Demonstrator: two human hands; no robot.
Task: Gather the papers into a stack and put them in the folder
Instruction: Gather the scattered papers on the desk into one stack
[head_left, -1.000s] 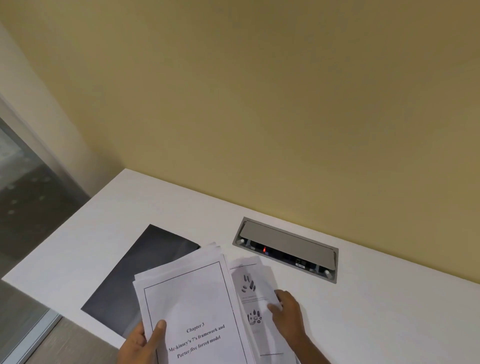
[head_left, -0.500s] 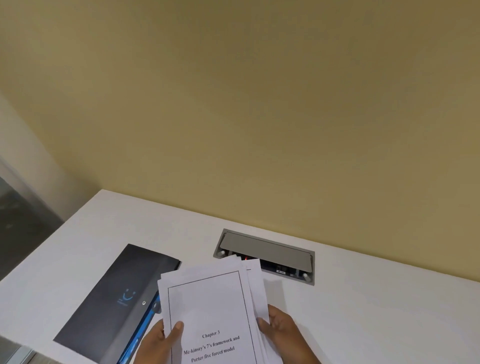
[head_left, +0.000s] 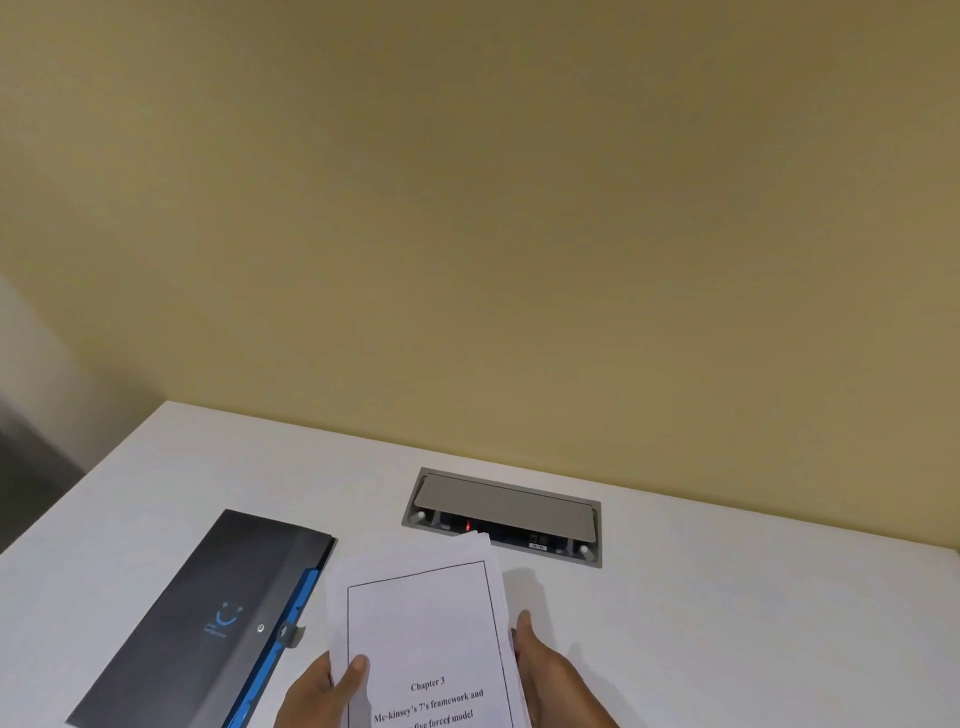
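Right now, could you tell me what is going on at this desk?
A person holds a stack of papers in both hands, left hand with its thumb on the top sheet, right hand against the other edge. The dark folder lies on the white desk just left of them, papers not yet inside.

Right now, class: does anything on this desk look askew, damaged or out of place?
Only slightly: the white printed paper stack between both hands is uneven, with rear sheets fanning past its top right corner. The dark grey folder lies closed. Nothing looks damaged.
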